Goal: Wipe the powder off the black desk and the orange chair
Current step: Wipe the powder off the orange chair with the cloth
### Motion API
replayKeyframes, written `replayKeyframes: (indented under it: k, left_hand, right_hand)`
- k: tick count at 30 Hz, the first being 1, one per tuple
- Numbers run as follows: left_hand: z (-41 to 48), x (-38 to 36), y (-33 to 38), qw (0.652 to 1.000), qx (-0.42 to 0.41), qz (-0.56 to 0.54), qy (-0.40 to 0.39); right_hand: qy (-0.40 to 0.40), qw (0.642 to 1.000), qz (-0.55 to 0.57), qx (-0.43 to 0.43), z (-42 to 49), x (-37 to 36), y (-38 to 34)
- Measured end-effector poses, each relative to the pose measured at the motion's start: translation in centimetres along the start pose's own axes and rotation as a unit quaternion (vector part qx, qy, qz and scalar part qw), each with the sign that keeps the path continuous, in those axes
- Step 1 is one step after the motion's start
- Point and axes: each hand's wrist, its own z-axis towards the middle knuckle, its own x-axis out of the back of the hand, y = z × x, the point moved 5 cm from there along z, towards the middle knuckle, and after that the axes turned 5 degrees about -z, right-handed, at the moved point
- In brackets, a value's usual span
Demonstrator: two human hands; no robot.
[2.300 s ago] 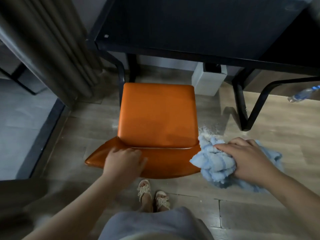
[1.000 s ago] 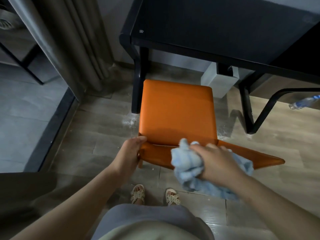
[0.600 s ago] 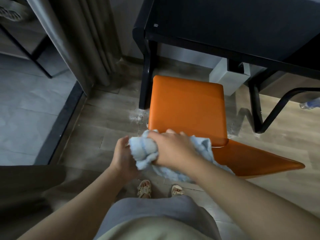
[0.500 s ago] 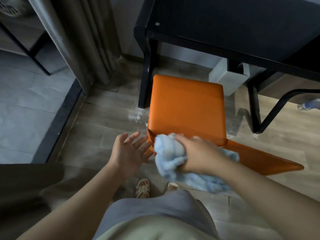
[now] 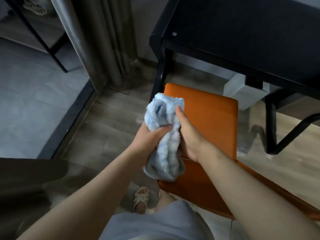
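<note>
Both the left hand [image 5: 147, 141] and right hand [image 5: 188, 135] are gripping the blue cloth [image 5: 164, 135] above the orange chair [image 5: 209, 122], probably rebunching it; a clean face should be turning outward.

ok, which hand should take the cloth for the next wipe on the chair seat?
Probably the right hand. It grips the blue cloth directly above the orange chair seat. The left hand also holds the cloth but sits off the seat's left edge, over the floor.

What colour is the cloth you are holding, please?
Light blue cloth; the head view shows it best.
</note>
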Motion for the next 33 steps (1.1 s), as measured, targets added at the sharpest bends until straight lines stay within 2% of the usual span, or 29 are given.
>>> replayKeyframes:
  k: [1,2,4,5,7,10,12,14,17,19,22,24,26,29,31,33]
  left_hand:
    - [0.6,1.2,0.1,0.997,0.005,0.039,0.069]
    - [1.2,2.6,0.1,0.987,0.007,0.084,0.135]
    - [2.5,5.4,0.1,0.94,0.002,0.245,0.237]
    - [3.4,6.4,-0.4,0.905,0.02,0.338,0.257]
    - [5.3,7.6,-3.0,0.85,0.117,0.46,0.229]
    - [8.3,6.5,-9.0,0.845,0.281,0.443,0.107]
    - [9.9,5.3,-11.8,0.83,0.309,0.465,0.026]
    - [11.5,5.0,-13.3,0.801,0.306,0.515,-0.007]
    - [13.9,5.7,-15.5,0.775,0.335,0.536,0.013]
    - [15.5,6.4,-16.7,0.75,0.338,0.566,0.05]
    - [18.2,7.4,-18.4,0.758,0.3,0.568,0.109]
    - [20.4,8.1,-19.3,0.766,0.243,0.578,0.144]
    - [22.6,8.7,-20.3,0.784,0.204,0.563,0.164]
    - [23.9,9.2,-22.2,0.824,0.266,0.493,0.086]
    - [22.4,9.8,-23.1,0.819,0.306,0.486,0.018]
    - [19.9,10.2,-22.7,0.804,0.305,0.51,-0.012]
  right_hand:
    - [-0.019,0.999,0.026,-0.016,0.7,0.4,0.2]
    - [-0.005,0.999,0.028,-0.034,1.4,1.4,0.4]
    - [0.098,0.991,-0.065,-0.059,3.1,4.8,1.3]
    - [0.152,0.979,-0.115,-0.074,3.9,6.6,2.0]
    - [0.198,0.961,-0.165,-0.099,5.4,9.0,4.3]
    - [0.177,0.941,-0.259,-0.125,8.9,11.1,8.0]
    - [0.148,0.918,-0.332,-0.155,11.3,12.1,10.4]
    - [0.132,0.885,-0.409,-0.178,13.4,13.0,12.1]
    - [0.125,0.832,-0.515,-0.163,16.1,14.0,13.3]
    - [0.117,0.813,-0.555,-0.135,17.6,14.3,13.8]
    - [0.093,0.801,-0.575,-0.14,19.1,14.7,15.0]
    - [0.077,0.79,-0.592,-0.143,19.2,14.7,15.9]
    - [0.053,0.781,-0.607,-0.139,19.1,14.4,16.9]
    - [0.03,0.77,-0.622,-0.139,19.2,14.5,17.8]
    - [0.021,0.765,-0.629,-0.136,18.9,14.3,17.9]
    - [0.018,0.767,-0.626,-0.135,18.8,14.1,17.9]
